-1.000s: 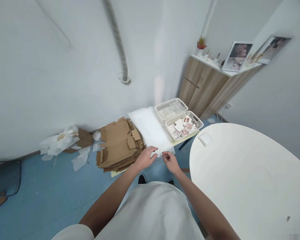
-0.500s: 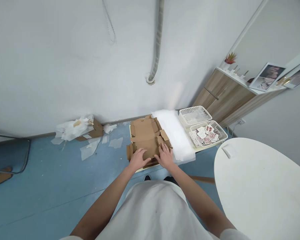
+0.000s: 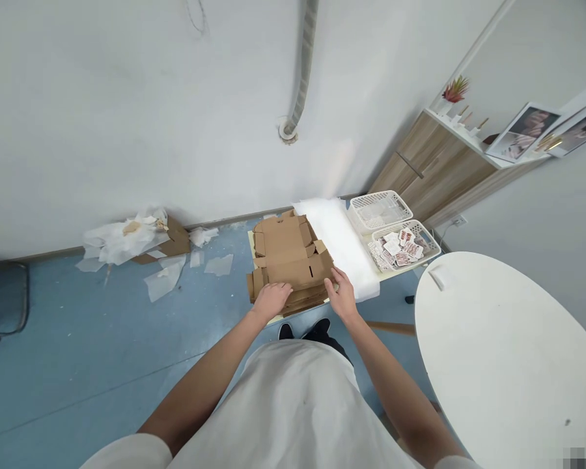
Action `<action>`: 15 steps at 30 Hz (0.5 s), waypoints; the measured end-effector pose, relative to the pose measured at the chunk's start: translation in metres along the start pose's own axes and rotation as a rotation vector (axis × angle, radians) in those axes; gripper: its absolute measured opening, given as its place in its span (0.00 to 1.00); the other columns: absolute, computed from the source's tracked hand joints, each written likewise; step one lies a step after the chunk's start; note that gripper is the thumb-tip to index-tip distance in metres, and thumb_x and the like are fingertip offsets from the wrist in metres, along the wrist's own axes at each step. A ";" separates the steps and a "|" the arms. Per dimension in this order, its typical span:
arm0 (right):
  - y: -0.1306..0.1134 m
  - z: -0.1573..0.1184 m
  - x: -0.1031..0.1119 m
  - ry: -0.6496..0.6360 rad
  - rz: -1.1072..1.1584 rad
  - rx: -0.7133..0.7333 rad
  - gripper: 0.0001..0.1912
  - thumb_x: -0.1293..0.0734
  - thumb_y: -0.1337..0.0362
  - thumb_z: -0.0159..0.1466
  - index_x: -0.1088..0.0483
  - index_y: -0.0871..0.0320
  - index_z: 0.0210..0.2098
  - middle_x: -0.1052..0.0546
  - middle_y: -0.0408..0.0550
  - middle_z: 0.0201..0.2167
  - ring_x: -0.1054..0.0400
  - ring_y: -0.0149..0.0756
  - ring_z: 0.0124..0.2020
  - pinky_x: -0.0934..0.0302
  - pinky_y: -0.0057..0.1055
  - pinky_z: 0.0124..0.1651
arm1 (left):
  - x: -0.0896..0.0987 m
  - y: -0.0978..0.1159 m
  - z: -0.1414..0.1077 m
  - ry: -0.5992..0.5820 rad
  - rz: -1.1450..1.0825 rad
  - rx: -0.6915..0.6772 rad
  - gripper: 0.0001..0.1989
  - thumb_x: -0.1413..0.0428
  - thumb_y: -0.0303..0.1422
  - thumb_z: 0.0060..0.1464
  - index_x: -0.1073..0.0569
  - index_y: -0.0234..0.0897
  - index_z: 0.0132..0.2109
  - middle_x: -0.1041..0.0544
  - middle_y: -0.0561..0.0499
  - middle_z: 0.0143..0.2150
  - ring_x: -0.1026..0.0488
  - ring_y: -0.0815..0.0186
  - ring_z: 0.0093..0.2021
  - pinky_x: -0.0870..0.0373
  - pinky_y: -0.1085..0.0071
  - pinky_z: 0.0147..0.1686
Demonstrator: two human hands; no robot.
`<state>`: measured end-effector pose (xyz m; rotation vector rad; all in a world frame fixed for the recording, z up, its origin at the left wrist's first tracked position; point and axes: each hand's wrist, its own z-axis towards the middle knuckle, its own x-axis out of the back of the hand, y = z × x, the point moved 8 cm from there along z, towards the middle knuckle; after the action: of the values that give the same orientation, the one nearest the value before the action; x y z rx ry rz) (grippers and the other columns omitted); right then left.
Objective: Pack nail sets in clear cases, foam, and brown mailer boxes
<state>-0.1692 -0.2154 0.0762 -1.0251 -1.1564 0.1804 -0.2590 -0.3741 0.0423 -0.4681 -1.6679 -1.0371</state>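
A stack of flat, unfolded brown cardboard boxes point(image 3: 283, 241) lies on a low table, its flaps spread out. My left hand point(image 3: 272, 299) rests on the near left part of the top box, fingers extended over the cardboard. At the near right corner of the stack is my right hand point(image 3: 340, 293), its fingers apart beside the box edge. White foam sheets point(image 3: 339, 241) lie directly right of the cardboard.
Two white baskets point(image 3: 381, 210) stand at the right, the nearer holding printed cards point(image 3: 400, 249). A round white table point(image 3: 508, 339) is at the right. Left on the floor are a box point(image 3: 176, 236) and torn wrapping point(image 3: 122, 238).
My right hand has moved off the cardboard flaps to the stack's right edge. The top box's right-hand flaps now lie flatter. The whole view has shifted slightly.
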 end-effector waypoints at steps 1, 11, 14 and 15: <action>-0.004 -0.004 0.001 0.009 -0.045 0.032 0.27 0.44 0.54 0.60 0.43 0.60 0.55 0.40 0.56 0.55 0.47 0.44 0.56 0.49 0.44 0.56 | -0.001 -0.001 0.001 -0.010 0.022 -0.002 0.16 0.60 0.35 0.58 0.30 0.36 0.31 0.26 0.45 0.29 0.29 0.60 0.33 0.37 0.66 0.36; -0.032 -0.025 -0.061 -0.494 -0.311 0.264 0.13 0.40 0.57 0.58 0.29 0.56 0.38 0.26 0.52 0.37 0.33 0.41 0.40 0.42 0.36 0.45 | 0.009 0.001 0.007 -0.040 0.079 -0.075 0.16 0.60 0.35 0.58 0.32 0.35 0.30 0.27 0.45 0.25 0.29 0.61 0.28 0.38 0.66 0.33; -0.011 -0.021 -0.070 -0.517 -0.270 0.136 0.13 0.36 0.56 0.55 0.28 0.55 0.37 0.24 0.50 0.35 0.31 0.42 0.39 0.40 0.34 0.42 | 0.031 0.004 0.006 0.015 0.036 -0.103 0.17 0.62 0.36 0.58 0.33 0.36 0.30 0.28 0.47 0.24 0.30 0.62 0.27 0.39 0.68 0.31; -0.006 -0.019 -0.069 -0.516 -0.220 0.102 0.15 0.35 0.55 0.54 0.29 0.54 0.38 0.24 0.50 0.35 0.31 0.43 0.39 0.40 0.35 0.42 | 0.039 0.005 0.004 0.041 0.036 -0.104 0.17 0.63 0.36 0.59 0.33 0.36 0.31 0.29 0.48 0.24 0.30 0.62 0.27 0.39 0.68 0.31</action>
<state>-0.1862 -0.2715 0.0341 -0.7723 -1.6995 0.3380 -0.2715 -0.3754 0.0798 -0.5395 -1.5694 -1.1037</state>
